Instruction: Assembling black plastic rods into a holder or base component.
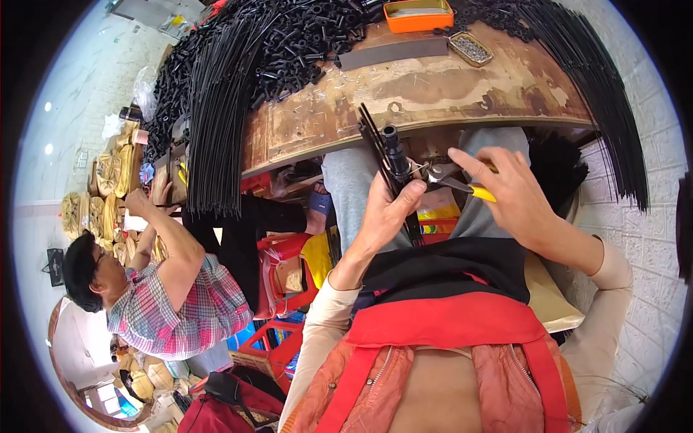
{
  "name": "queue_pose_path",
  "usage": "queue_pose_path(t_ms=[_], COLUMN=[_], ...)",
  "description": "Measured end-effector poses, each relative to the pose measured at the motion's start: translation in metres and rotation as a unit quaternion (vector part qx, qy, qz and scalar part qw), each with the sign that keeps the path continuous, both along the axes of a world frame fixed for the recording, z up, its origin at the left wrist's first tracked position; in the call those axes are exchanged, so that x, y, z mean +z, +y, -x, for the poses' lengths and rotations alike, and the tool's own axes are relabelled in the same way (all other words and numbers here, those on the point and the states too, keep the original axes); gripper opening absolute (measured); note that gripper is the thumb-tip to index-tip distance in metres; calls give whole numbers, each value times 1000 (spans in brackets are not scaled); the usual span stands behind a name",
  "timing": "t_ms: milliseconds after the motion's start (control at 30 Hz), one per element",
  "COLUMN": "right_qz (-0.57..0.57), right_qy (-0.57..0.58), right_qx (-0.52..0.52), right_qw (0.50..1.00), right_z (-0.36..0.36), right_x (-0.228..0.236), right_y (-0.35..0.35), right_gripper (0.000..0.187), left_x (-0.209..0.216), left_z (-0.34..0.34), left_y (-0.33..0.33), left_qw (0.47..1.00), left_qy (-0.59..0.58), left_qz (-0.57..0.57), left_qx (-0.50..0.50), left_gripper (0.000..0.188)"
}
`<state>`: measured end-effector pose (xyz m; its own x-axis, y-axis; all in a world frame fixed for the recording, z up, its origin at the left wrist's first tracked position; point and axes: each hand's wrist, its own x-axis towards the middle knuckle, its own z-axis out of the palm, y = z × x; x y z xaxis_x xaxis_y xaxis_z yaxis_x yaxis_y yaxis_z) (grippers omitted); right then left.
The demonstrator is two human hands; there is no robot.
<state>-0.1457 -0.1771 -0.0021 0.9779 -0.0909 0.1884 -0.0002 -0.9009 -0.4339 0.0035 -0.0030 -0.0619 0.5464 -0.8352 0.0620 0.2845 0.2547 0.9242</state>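
Observation:
My left hand (390,211) is closed around a black tubular plastic fitting (394,153), held upright in front of my lap together with several thin black rods (371,131). The lower ends of these rods show beneath the hand. In my right hand (518,193) is a pair of pliers with yellow handles (482,193), its metal jaws pointing left at the fitting. Between the jaws and the fitting there is a thin piece of wire (420,167). The index finger is stretched out above the pliers. Whether the jaws grip the wire is too small to tell.
Beyond my hands, the worn wooden table (419,94) bears a heap of black fittings (303,50), an orange tray (419,16), and a dish of small metal pieces (471,49). Bundles of black rods (224,123) overhang both sides. A co-worker (173,296) sits at left.

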Motion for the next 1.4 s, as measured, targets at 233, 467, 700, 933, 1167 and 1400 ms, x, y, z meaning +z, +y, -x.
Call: queue_pose_path(t_ms=[233, 467, 700, 933, 1167, 1400], right_qz=[155, 209, 185, 158, 210, -598], right_qy=[-115, -133, -125, -143, -64, 439], right_qx=[-38, -64, -61, -64, 20, 66], right_qw=[980, 967, 973, 975, 975, 668], right_z=[-3, 0, -1, -5, 0, -2], right_x=[-4, 5, 2, -2, 10, 32], right_y=[-11, -14, -11, -5, -23, -26], right_gripper=[64, 63, 60, 61, 59, 44], left_x=[4, 7, 2, 3, 4, -1], left_z=[2, 7, 4, 3, 1, 4], left_y=[-5, -9, -8, -4, -3, 1], left_qw=[1000, 1000, 1000, 1000, 999, 995], left_qy=[-10, -8, -7, 14, 4, -10], left_qz=[-12, -23, -17, -22, -9, -35], left_qx=[-10, 12, -13, -18, -30, -93], left_gripper=[22, 20, 18, 20, 21, 38])
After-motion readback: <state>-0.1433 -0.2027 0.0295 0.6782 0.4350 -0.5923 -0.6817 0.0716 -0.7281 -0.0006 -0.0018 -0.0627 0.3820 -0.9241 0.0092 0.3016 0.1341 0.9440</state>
